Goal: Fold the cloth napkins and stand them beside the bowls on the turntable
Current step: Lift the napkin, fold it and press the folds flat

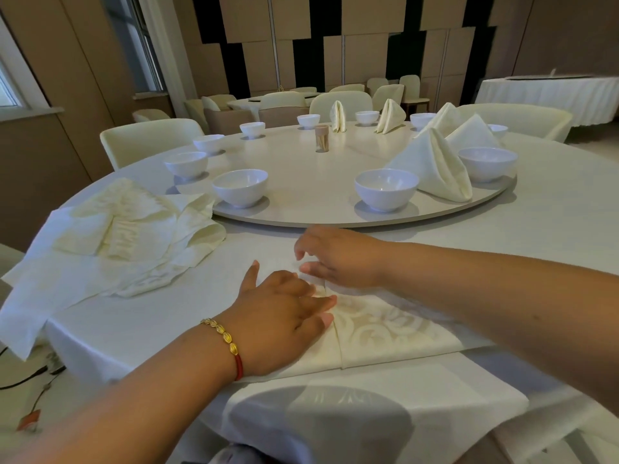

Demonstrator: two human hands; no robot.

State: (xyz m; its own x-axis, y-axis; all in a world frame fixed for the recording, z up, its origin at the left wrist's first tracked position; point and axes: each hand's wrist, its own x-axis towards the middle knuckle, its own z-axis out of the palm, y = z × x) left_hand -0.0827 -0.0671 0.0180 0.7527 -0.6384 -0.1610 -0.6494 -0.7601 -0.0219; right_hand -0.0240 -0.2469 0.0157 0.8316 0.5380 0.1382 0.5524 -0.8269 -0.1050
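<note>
At the left edge of the round white-clothed desk, a loose heap of unfolded cream cloth napkins is spread, its near corner hanging over the rim and its far side touching the edge of the turntable. A strip of bare cloth is left between that heap and the hands. The left hand, with a gold bead bracelet at the wrist, is laid flat with straight fingers pressing on the cream patterned napkin being folded, which lies near the front edge of the desk, just short of the rim. The right hand is held over the far corner of that napkin with fingers loosely curled; whether the cloth is pinched cannot be told. Between the hands and the round pale turntable, only a narrow band of desk is open. Along the turntable's edge, small white ceramic bowls are set apart at intervals; wide gaps are seen beside the left-hand bowls. A small brown toothpick holder is stood near the centre. On the right side, folded cream napkins are stood upright between bowls, the nearest just beside a bowl at the turntable's rim. Pale upholstered chairs are ranged around the far side.
</note>
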